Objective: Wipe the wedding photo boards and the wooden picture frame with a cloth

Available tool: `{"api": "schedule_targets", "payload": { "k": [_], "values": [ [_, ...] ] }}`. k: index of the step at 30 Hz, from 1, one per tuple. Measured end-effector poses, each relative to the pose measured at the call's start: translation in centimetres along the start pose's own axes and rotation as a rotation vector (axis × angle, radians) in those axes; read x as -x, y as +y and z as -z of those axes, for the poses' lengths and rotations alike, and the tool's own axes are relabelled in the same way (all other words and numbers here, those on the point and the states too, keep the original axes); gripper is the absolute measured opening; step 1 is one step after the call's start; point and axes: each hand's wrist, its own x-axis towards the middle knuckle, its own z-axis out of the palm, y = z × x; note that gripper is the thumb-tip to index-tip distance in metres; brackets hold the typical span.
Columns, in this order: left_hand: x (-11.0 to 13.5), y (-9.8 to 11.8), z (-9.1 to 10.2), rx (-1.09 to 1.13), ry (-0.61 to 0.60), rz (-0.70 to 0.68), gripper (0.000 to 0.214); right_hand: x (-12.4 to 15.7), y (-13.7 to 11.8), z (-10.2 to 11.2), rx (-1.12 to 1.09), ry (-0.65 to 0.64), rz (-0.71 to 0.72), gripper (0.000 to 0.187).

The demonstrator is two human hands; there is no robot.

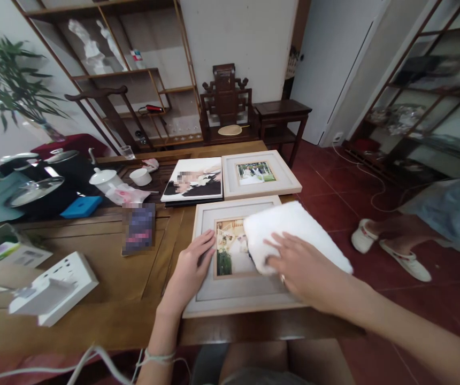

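A pale wooden picture frame [238, 307] lies flat at the near right of the wooden table, with a small photo [225, 248] in its middle. My left hand [190, 270] rests on the frame's left side, fingers stretched out and the tips reaching the photo's edge. Under my right hand [294, 267] is a white fluffy cloth [306, 230], which the fingers press against the frame. This cloth hides the photo's right part and much of the frame's right side, and hangs past its edge.
Behind lie another picture frame [286, 182] and a photo album [204, 182]. To the left are a white power strip [69, 289], a dark booklet [139, 230], a blue box [81, 207], a teapot [105, 179] and pots. A person's legs [398, 240] stand at right.
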Motion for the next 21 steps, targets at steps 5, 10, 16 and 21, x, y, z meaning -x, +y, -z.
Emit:
{"api": "schedule_targets", "payload": {
  "k": [5,10,16,21],
  "values": [
    [0.0,-0.1,0.0,-0.008,-0.006,-0.004,0.03,2.2,-2.5,1.2,-0.173,-0.101,0.032,0.031],
    [0.0,0.0,0.1,0.0,-0.008,-0.004,0.03,-1.2,1.1,-1.0,-0.203,0.113,-0.072,0.034],
    [0.0,-0.1,0.2,-0.001,-0.01,-0.015,0.028,-6.7,6.1,-1.5,-0.01,0.25,-0.068,0.035],
    [0.1,-0.1,0.1,-0.01,0.006,-0.028,0.027,-6.9,4.7,-1.4,-0.026,0.134,0.012,0.03]
  ]
}}
